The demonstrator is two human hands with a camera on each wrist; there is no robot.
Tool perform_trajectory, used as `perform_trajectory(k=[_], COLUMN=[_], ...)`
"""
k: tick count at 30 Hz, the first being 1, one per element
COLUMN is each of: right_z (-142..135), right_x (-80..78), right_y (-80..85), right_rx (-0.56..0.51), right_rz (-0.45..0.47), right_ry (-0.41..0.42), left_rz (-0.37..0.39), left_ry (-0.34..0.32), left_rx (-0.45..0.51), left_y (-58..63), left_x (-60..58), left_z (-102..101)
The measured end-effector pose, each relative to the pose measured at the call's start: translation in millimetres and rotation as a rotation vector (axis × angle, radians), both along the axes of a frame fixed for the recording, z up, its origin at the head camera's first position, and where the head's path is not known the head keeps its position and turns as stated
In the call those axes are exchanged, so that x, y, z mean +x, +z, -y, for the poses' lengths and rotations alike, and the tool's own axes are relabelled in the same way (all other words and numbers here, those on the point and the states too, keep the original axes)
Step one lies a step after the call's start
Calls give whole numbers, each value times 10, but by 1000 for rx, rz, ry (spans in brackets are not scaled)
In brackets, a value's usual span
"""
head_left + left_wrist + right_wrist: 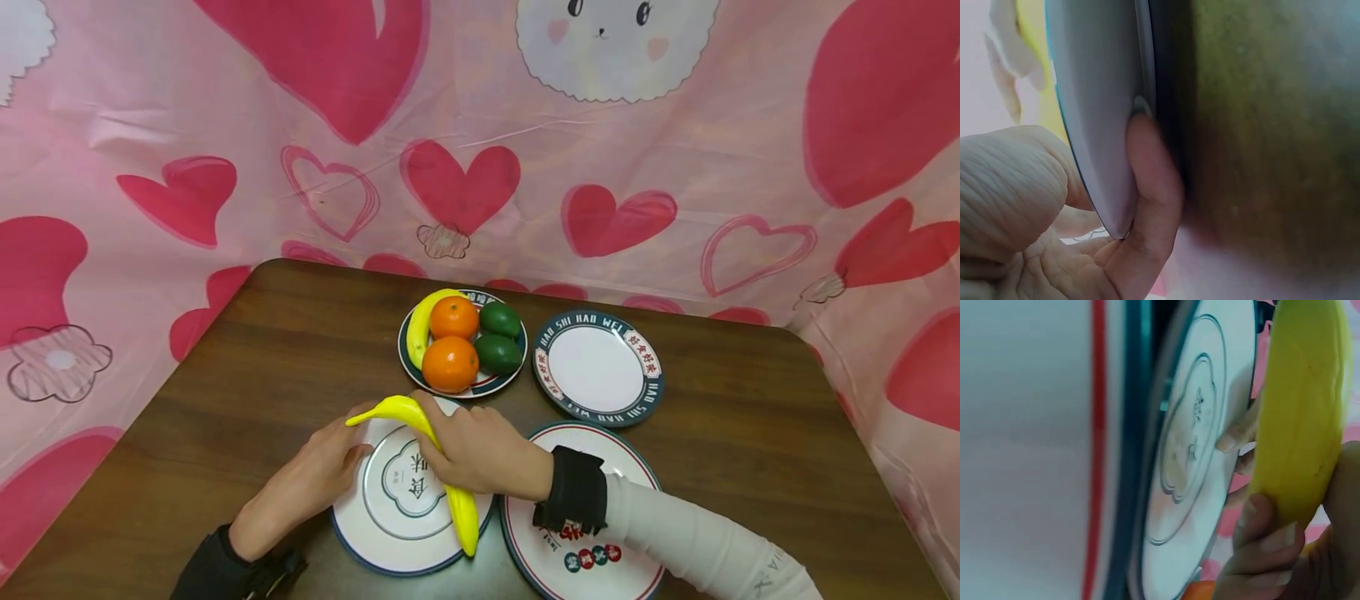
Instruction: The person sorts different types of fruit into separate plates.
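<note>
I see the person's right hand [480,450] wrapped round a yellow banana [462,512], held above a white plate [375,542], the stem aimed at half past ten and the other end at half past four. The left hand [322,467] grasps that plate's rim at ten o'clock, thumb on top and a finger bent underneath. Beyond it, around one o'clock, sits a fruit plate [491,386] bearing another banana [418,333] at nine o'clock, then two oranges [450,364], then two green fruits [498,354] at three. A lettered plate [596,368] lies at two o'clock from the white one, a red-ringed plate [525,542] at three, on the brown table [300,333].
</note>
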State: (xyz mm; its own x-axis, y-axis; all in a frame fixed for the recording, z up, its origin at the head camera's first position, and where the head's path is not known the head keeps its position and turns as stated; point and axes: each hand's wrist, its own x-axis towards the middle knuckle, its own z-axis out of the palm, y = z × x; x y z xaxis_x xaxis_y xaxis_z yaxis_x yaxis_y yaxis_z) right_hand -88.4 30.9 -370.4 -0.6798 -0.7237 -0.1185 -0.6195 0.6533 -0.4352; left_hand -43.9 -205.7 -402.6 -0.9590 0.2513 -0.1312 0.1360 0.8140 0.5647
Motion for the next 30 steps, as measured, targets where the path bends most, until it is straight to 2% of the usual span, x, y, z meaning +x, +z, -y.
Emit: perform_trajectory(k=[4,12,20,23,26,30], right_z=[3,15,29,38,41,52], right_x=[-17,-18,-5,-18,-81,-304], right_y=[-55,-107,-125,-54,101,394], right_rx=[45,109,161,148,103,26], right_rz=[18,76,104,70,-5,-149], right_ry=[-13,-75,-72,-67,-56,-55], left_rz=[-10,44,71,74,74,74], left_ry=[6,51,56,55,58,62], left_rx=[18,37,35,30,22,9], left_y=[-10,-8,10,16,21,25], left_x=[0,4,8,8,-1,-19], left_z=[8,-6,-13,-9,-5,-9])
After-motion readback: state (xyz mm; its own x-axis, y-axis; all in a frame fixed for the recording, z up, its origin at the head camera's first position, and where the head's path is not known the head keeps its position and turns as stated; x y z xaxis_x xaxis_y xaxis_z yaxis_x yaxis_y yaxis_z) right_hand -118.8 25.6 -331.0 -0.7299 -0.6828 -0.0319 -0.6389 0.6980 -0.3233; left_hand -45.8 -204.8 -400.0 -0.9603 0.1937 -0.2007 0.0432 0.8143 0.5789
